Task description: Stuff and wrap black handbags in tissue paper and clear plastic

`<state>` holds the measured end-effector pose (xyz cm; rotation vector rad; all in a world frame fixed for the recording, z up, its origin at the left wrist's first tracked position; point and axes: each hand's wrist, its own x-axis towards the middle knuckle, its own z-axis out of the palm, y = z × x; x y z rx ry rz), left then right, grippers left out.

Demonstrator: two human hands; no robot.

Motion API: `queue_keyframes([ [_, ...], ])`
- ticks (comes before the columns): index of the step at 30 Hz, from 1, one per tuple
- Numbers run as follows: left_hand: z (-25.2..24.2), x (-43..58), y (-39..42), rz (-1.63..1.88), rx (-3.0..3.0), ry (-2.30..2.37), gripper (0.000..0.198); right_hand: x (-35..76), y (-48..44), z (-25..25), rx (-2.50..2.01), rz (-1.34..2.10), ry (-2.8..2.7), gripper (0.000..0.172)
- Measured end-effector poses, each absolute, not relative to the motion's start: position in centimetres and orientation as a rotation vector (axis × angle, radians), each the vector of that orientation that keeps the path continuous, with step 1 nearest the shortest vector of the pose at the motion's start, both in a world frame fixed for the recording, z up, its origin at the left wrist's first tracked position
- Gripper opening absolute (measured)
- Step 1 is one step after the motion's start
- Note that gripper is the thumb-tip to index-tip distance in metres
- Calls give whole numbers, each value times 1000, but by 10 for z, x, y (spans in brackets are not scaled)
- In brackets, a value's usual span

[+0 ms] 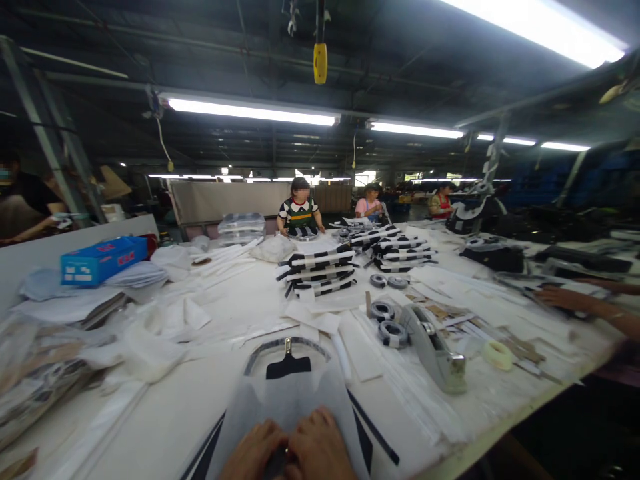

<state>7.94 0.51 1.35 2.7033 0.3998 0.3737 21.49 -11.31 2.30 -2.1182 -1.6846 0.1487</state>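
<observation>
Left grip [255, 452], right grip [319, 445] seemingly press tissue [295, 393] on worktable [175, 413].

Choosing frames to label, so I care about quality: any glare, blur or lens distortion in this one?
Head view: the ceiling light at top right is blown out to white, the roof dim. Head view: the wide lens stretches the corners, smearing the plastic-wrapped pile at far left. Head view: the left hand and right hand are cropped by the bottom edge.
</observation>
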Motion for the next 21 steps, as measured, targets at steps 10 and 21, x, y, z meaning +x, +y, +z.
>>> queue_keyframes([
  [10,9,77,-2,269,2594,551,39,223,-116,46,-2157,359,-1765,20],
  [21,-12,67,0,777,2824,403,67,222,-126,25,-2022,371,-1518,45],
])
